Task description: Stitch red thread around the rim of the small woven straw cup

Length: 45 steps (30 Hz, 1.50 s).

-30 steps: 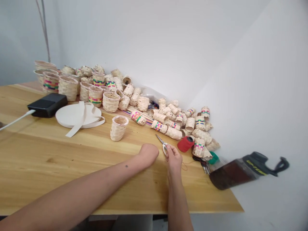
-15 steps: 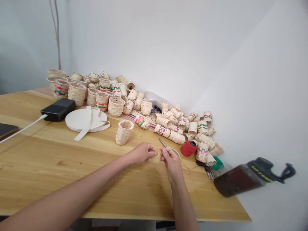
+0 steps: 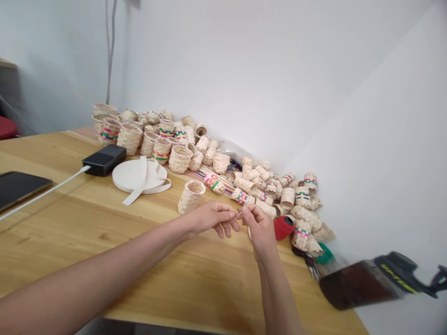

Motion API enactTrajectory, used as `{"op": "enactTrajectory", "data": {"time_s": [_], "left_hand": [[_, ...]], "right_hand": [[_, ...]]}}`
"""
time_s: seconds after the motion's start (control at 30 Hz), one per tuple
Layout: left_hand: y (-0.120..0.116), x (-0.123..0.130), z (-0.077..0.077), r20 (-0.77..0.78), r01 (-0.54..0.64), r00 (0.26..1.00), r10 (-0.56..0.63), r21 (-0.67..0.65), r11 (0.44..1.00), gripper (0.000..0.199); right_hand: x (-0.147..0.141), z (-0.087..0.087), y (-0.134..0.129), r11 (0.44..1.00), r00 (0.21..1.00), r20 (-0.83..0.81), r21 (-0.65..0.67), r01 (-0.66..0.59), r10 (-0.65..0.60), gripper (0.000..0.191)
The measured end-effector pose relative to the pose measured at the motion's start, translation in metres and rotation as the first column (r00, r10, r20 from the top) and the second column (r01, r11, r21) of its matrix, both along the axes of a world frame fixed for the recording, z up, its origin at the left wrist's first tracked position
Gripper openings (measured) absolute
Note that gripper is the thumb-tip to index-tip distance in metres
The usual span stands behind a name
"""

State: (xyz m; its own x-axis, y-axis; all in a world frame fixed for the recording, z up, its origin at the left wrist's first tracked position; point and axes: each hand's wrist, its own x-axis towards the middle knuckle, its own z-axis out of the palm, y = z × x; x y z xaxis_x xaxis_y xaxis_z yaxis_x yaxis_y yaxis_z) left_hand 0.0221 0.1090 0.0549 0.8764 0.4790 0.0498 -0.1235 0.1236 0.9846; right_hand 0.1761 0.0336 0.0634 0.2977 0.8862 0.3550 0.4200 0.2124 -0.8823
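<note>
Both hands meet mid-frame just above the table (image 3: 70, 242): left hand (image 3: 213, 217) and right hand (image 3: 260, 229) have fingertips pinched together on something tiny between them, too small to make out. A small basket (image 3: 190, 196) stands upright just up-left of them, and a red spool (image 3: 283, 227) sits right beside the right hand.
</note>
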Motion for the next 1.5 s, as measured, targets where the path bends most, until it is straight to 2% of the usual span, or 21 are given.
{"op": "enactTrajectory", "data": {"time_s": [0.2,0.33,0.43,0.53,0.7,0.83,1.03,1.23,1.3,1.37,1.43,1.5], "left_hand": [[0.007,0.000,0.000,0.057,-0.035,0.998,0.042,-0.113,0.993,0.036],[0.015,0.002,0.002,0.102,-0.014,0.994,0.030,-0.150,0.989,0.037],[0.021,0.002,0.013,0.143,-0.016,0.989,0.037,-0.144,0.989,0.035],[0.025,0.001,0.031,0.179,-0.053,0.981,0.073,-0.110,0.992,0.035],[0.026,0.000,0.053,0.242,-0.087,0.964,0.113,-0.115,0.989,0.034],[0.028,0.005,0.057,0.237,-0.118,0.962,0.132,-0.074,0.990,0.035],[0.031,0.015,0.064,0.204,-0.177,0.966,0.156,0.089,0.980,0.035],[0.035,0.018,0.069,0.216,-0.340,0.930,0.298,0.194,0.920,0.035],[0.033,0.018,0.068,0.273,-0.392,0.899,0.343,0.151,0.908,0.033],[0.028,0.019,0.067,0.365,-0.410,0.854,0.370,0.034,0.912,0.030],[0.023,0.020,0.065,0.445,-0.348,0.817,0.367,-0.127,0.929,0.029],[0.018,0.022,0.063,0.490,-0.256,0.795,0.357,-0.263,0.930,0.030]], "right_hand": [[-0.004,0.006,0.011,1.000,1.000,0.014,0.024,-0.018,0.018,0.029],[-0.006,0.015,0.019,0.999,1.000,0.018,0.055,-0.001,0.000,0.028],[-0.006,0.029,0.026,0.996,1.000,0.023,0.094,0.009,-0.012,0.026],[-0.004,0.047,0.031,0.989,1.000,0.016,0.144,0.019,-0.022,0.026],[0.001,0.070,0.032,0.956,0.993,-0.001,0.270,0.114,-0.119,0.026],[-0.003,0.077,0.030,0.951,0.986,0.110,0.295,0.091,-0.129,0.022],[-0.002,0.084,0.026,0.954,0.947,0.286,0.294,0.055,-0.142,0.023],[0.005,0.085,0.021,0.960,0.816,0.550,0.278,0.023,-0.179,0.022],[0.001,0.082,0.022,0.948,0.797,0.557,0.314,0.059,-0.234,0.023],[-0.007,0.077,0.025,0.932,0.815,0.504,0.345,0.113,-0.285,0.024],[-0.015,0.073,0.028,0.931,0.853,0.441,0.341,0.131,-0.281,0.027],[-0.021,0.071,0.031,0.944,0.890,0.397,0.316,0.096,-0.224,0.029]]}}
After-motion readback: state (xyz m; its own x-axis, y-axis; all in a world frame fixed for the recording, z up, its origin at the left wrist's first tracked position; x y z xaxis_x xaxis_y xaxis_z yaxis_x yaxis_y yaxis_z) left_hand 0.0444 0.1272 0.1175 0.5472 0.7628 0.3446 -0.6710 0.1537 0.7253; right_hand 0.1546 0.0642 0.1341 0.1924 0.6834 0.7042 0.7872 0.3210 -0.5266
